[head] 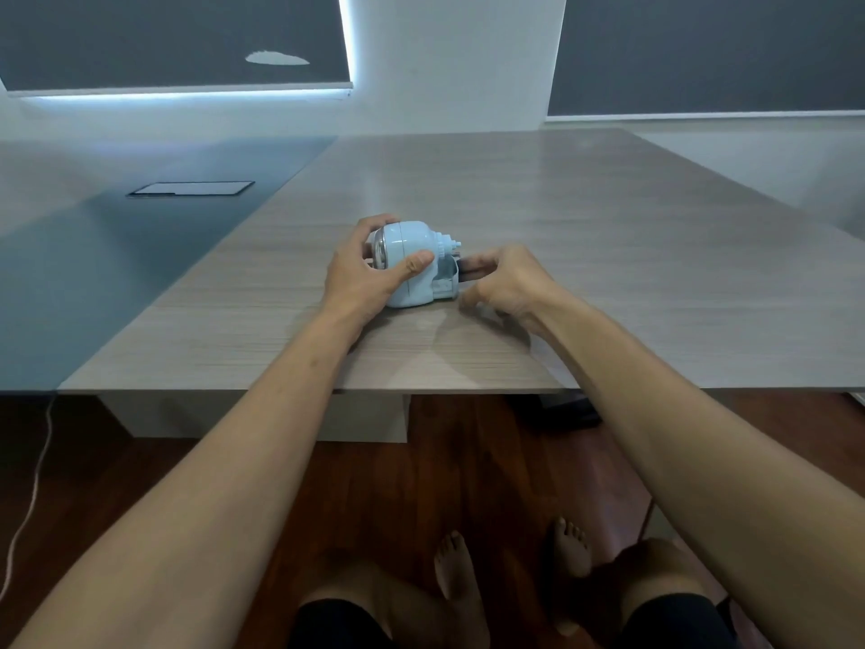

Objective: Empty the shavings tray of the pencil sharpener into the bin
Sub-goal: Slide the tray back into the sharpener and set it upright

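A pale blue pencil sharpener (414,262) stands on the wooden table (585,255) near the front edge. My left hand (370,274) wraps around its rounded body, thumb across the front. At the sharpener's right end a small tray (444,283) sticks out from the base, with a dark part behind it. My right hand (503,278) is at that end, its fingers pinched on the dark part beside the tray. No bin is in view.
A dark blue-grey tabletop section (117,236) with a flat rectangular panel (192,188) lies to the left. Below are the wooden floor, my bare feet (510,569) and a white cable (28,508) at the left.
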Action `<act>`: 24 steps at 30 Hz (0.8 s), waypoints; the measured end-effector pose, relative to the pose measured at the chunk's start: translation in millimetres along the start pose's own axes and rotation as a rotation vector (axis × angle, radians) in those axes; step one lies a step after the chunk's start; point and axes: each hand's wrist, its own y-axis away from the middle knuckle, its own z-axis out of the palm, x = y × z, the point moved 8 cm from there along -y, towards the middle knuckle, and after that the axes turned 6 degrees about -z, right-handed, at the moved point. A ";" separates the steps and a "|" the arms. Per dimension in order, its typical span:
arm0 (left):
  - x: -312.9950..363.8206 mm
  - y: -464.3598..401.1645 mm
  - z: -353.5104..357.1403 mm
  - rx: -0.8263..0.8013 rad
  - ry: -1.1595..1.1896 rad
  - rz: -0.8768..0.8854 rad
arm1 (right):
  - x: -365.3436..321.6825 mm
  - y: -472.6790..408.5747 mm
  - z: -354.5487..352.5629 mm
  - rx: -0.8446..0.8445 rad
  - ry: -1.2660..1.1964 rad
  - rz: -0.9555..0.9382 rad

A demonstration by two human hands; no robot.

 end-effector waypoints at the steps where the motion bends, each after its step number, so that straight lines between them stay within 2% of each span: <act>1: -0.4 0.7 -0.5 0.007 0.004 0.001 | 0.3 1.4 0.9 -0.002 -0.036 0.014; 9: 4.6 1.1 -1.6 -0.050 0.024 0.030 | 3.5 8.6 -1.3 0.077 -0.146 -0.022; 14: 6.3 1.9 3.8 -0.066 0.034 0.037 | 7.3 4.5 -2.2 0.173 -0.089 -0.055; 20: 6.1 0.8 4.7 -0.110 0.102 -0.014 | 2.5 7.9 -2.7 0.121 -0.091 -0.079; 24: 7.6 2.8 12.4 -0.093 0.121 -0.002 | 0.4 8.2 5.3 0.122 0.015 -0.082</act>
